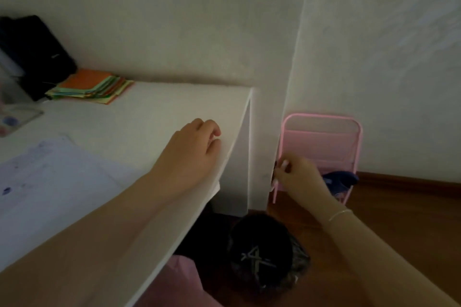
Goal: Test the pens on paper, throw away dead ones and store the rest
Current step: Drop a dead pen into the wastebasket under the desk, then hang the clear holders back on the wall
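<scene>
**Asker:** Where are your hands right now?

**Me:** My left hand (194,147) rests on the white desk (139,112) near its right edge, fingers loosely curled, holding nothing. My right hand (296,177) reaches down at three o'clock from the desk corner, pinching a slim pale pen (277,177) against the pink wire-mesh rack (324,142) standing on the wooden floor (399,207).

**Asker:** And the test paper?

**Me:** The white scribbled sheet (50,169) lies at nine o'clock on the desk, ink marks on it. At six o'clock, below the desk edge, sits the dark bin with a black plastic liner (264,257).

**Asker:** What could go wrong?

**Me:** I judge this pen is heading for storage in the rack. The light is dim and my own fingers hide the pocket's lip, so I could miss the opening and let the pen slide between rack and wall. The rack looks light; a careless push might tip it. The bin sits close below, so a fumbled good pen could land among the dead ones.
</scene>
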`<state>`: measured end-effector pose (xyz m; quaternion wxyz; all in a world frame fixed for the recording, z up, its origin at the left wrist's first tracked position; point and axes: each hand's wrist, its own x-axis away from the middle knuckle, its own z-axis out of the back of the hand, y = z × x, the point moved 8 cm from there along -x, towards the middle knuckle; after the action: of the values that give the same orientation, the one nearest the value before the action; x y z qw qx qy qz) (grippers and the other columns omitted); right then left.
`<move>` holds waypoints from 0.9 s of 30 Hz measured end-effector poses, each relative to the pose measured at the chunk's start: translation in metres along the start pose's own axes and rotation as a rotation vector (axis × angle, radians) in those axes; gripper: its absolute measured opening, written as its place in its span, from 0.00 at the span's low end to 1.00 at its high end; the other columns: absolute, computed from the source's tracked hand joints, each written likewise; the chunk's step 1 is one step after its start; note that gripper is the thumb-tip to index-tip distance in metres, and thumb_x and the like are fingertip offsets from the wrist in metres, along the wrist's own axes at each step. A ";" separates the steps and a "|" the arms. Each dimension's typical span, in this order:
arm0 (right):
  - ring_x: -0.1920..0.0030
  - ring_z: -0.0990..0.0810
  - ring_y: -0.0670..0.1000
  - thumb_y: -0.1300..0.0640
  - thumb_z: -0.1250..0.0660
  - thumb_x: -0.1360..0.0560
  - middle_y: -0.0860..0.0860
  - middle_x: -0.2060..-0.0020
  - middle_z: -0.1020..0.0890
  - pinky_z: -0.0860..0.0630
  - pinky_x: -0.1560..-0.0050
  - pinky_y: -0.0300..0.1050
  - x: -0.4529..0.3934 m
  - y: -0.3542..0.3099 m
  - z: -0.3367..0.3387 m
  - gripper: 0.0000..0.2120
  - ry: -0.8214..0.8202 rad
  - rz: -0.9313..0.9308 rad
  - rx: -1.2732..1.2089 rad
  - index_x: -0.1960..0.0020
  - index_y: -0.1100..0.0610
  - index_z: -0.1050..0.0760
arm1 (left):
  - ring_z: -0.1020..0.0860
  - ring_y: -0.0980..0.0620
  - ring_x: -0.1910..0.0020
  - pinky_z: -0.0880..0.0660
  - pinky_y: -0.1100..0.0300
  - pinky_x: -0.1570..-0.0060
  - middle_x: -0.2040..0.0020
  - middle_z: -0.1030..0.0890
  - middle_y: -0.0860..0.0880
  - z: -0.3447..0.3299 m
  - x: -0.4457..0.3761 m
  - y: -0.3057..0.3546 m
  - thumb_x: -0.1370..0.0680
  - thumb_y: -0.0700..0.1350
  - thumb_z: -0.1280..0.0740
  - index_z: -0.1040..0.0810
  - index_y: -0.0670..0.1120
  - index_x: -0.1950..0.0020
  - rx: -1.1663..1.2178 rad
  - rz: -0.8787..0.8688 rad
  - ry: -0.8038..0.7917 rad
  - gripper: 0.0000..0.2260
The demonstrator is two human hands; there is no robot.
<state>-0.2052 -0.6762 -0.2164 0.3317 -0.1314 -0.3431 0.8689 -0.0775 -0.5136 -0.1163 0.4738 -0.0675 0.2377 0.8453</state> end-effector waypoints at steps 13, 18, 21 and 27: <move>0.51 0.21 0.58 0.60 0.40 0.25 0.56 0.50 0.20 0.24 0.48 0.53 -0.001 0.073 -0.079 0.08 -0.095 -0.233 0.115 0.48 0.56 0.26 | 0.28 0.45 0.56 0.26 0.46 0.59 0.52 0.27 0.44 -0.008 0.005 0.005 0.22 0.48 0.46 0.26 0.43 0.49 -0.193 -0.092 0.007 0.13; 0.62 0.24 0.51 0.63 0.38 0.25 0.53 0.57 0.23 0.23 0.59 0.47 -0.008 -0.087 0.054 0.03 0.469 0.242 -0.248 0.55 0.58 0.27 | 0.28 0.47 0.57 0.27 0.49 0.59 0.53 0.27 0.46 -0.008 0.006 0.007 0.23 0.51 0.50 0.27 0.44 0.49 -0.208 -0.096 -0.013 0.16; 0.67 0.26 0.52 0.67 0.39 0.30 0.54 0.63 0.23 0.27 0.65 0.43 0.020 -0.218 0.096 0.04 0.520 0.686 -0.367 0.59 0.61 0.26 | 0.27 0.51 0.55 0.30 0.58 0.57 0.52 0.29 0.51 0.004 0.003 -0.002 0.21 0.47 0.43 0.28 0.46 0.48 -0.093 -0.059 -0.026 0.08; 0.67 0.27 0.51 0.65 0.40 0.29 0.53 0.63 0.22 0.27 0.63 0.48 0.034 -0.361 0.026 0.06 0.139 0.904 -0.270 0.58 0.59 0.24 | 0.31 0.55 0.63 0.37 0.68 0.64 0.58 0.31 0.55 0.092 0.031 -0.086 0.22 0.44 0.39 0.34 0.51 0.57 -0.077 0.213 0.209 0.06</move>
<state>-0.0666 -0.4701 0.0493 -0.0775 -0.3674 -0.3382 0.8629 -0.0124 -0.4092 -0.0754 0.3510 -0.1477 0.2587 0.8877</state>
